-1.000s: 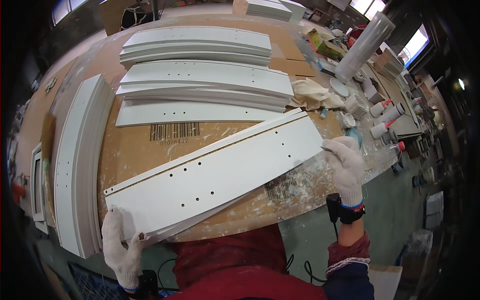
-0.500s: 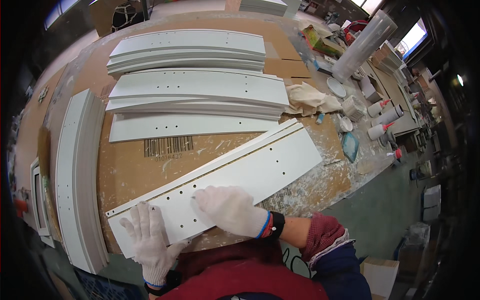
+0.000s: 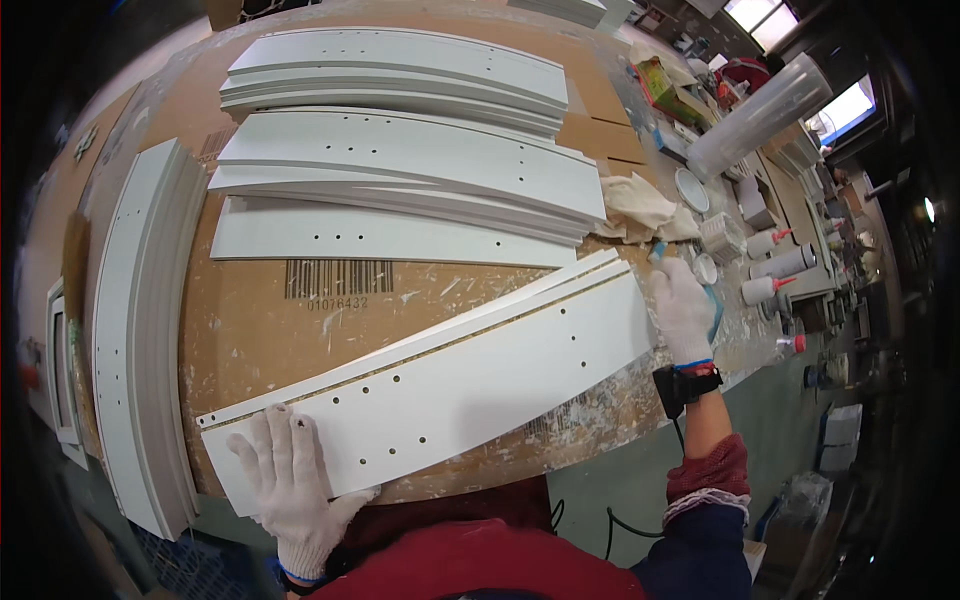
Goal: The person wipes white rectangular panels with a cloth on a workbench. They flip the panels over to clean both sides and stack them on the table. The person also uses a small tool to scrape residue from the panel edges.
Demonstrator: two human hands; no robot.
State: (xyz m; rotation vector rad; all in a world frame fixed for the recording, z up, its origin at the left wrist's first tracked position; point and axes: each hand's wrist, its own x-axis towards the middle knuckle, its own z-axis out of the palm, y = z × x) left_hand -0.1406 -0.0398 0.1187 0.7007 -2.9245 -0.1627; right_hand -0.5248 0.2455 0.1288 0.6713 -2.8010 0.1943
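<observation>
A long white board (image 3: pixel 500 350) with drilled holes and a brown groove along its far edge lies slanted in front of me, over another white board. My left hand (image 3: pixel 290 470), in a white knit glove, rests on its left end with the fingers spread. Beyond the board's right end is my gloved right hand (image 3: pixel 683 312), its fingers drawn together. Their tips are at a small blue-and-white piece (image 3: pixel 657 252) by a crumpled cream cloth (image 3: pixel 645 208). What the fingers hold, if anything, is hidden. A blue flat piece (image 3: pixel 715 312) shows partly behind that hand.
Stacks of white boards (image 3: pixel 400 150) lie at the back, and another stack (image 3: pixel 140 340) stands along the left. To the right are a white basket (image 3: pixel 722 236), red-tipped bottles (image 3: pixel 765 290), a small white cup (image 3: pixel 705 268) and a clear plastic roll (image 3: pixel 760 115). Cardboard (image 3: pixel 300 335) covers the table.
My right hand has left the middle of the board and moved right and away, to the small blue-and-white piece. My left hand stays on the board. The view has shifted slightly.
</observation>
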